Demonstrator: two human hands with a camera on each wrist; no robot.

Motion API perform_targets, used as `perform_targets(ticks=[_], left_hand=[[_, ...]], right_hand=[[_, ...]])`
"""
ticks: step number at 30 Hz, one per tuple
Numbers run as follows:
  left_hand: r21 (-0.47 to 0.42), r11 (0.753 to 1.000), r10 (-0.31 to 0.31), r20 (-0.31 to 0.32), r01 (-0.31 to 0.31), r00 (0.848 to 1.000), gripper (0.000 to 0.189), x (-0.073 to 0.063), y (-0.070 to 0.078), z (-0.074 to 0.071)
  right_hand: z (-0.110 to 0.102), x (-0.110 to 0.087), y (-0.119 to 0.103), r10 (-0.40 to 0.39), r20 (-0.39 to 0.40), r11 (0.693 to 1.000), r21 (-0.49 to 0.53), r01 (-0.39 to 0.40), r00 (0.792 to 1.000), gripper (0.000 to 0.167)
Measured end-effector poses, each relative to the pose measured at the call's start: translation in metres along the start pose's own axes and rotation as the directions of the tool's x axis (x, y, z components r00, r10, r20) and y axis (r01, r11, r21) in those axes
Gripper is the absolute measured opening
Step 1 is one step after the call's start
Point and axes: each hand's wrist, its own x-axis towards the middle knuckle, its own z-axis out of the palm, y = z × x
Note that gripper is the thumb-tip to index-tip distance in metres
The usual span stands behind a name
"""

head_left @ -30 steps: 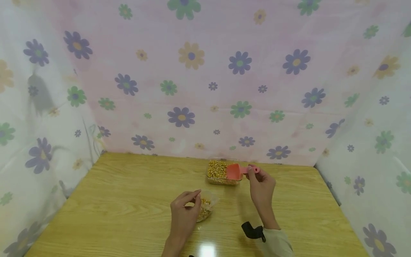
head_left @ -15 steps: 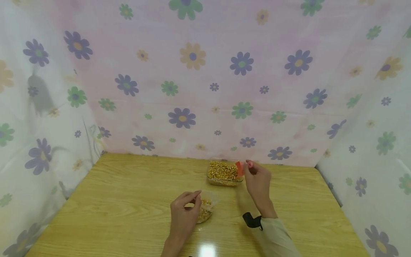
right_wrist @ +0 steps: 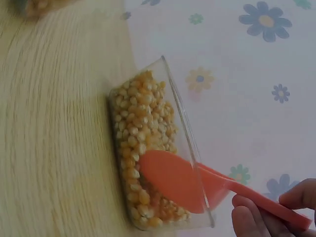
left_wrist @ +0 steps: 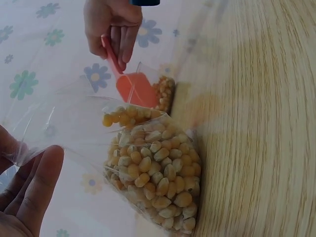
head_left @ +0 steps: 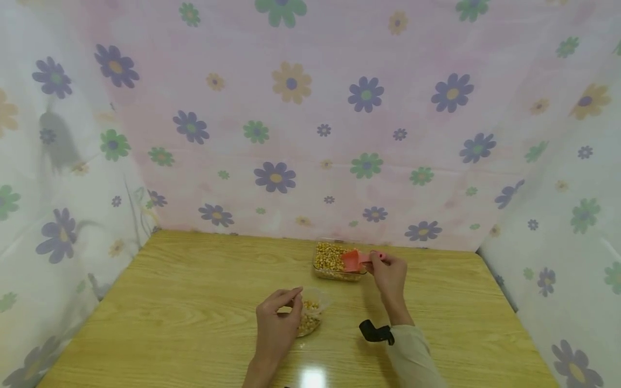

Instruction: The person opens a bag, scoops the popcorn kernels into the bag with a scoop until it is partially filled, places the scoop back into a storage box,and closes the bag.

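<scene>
My right hand [head_left: 390, 277] grips the handle of a coral-pink scoop [head_left: 352, 261]. In the right wrist view the scoop's bowl [right_wrist: 170, 177] dips inside a clear rectangular container [right_wrist: 185, 116], among yellow corn kernels [right_wrist: 143, 116]. My left hand [head_left: 278, 326] pinches the rim of a clear plastic bag [head_left: 317, 296] between thumb and fingers. Corn kernels [left_wrist: 158, 173] fill the lower part of the bag, which stands on the table with its mouth held up. The container [head_left: 338, 275] stands behind the bag, a little to its right.
A wood-grain table [head_left: 194, 302] lies under everything. A flower-patterned curtain [head_left: 301, 118] hangs behind and at both sides, with the container close to its back panel. A black strap-on piece [head_left: 375, 331] sits at my right wrist.
The scoop tilted up at the container's right end, then came down leftward, bowl turned flat, into the kernels. My right hand moved slightly left. The left hand stayed nearly still on the bag.
</scene>
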Motion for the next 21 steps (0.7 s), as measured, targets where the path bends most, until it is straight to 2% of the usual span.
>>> perform_targets(ticks=[6, 10, 12, 14, 17, 21], left_hand=[[-0.010, 1.000, 0.001, -0.006, -0.001, 1.000, 0.017, -0.001, 0.001, 0.001], [-0.011, 1.000, -0.005, -0.003, 0.005, 1.000, 0.017, -0.001, 0.000, 0.002], [-0.004, 1.000, -0.007, -0.004, 0.007, 1.000, 0.018, -0.001, 0.000, 0.002], [0.000, 1.000, -0.012, -0.003, 0.012, 1.000, 0.018, -0.001, 0.000, 0.002], [0.001, 1.000, -0.020, 0.003, 0.020, 1.000, 0.018, -0.002, 0.001, 0.002], [0.004, 1.000, -0.023, 0.006, 0.023, 1.000, 0.018, -0.001, 0.002, 0.003]], right_hand=[[-0.001, -0.002, 0.006, 0.137, 0.045, 0.982, 0.125, -0.141, 0.990, 0.030], [-0.007, -0.002, 0.009, 0.220, 0.084, 0.950, 0.207, -0.233, 0.972, 0.037], [-0.010, -0.001, 0.011, 0.249, 0.099, 0.930, 0.253, -0.267, 0.963, 0.036], [-0.013, -0.002, 0.011, 0.282, 0.121, 0.897, 0.318, -0.307, 0.952, 0.027], [-0.017, -0.003, 0.013, 0.333, 0.165, 0.823, 0.430, -0.372, 0.928, 0.020], [-0.023, -0.005, 0.014, 0.374, 0.232, 0.722, 0.535, -0.439, 0.898, 0.032]])
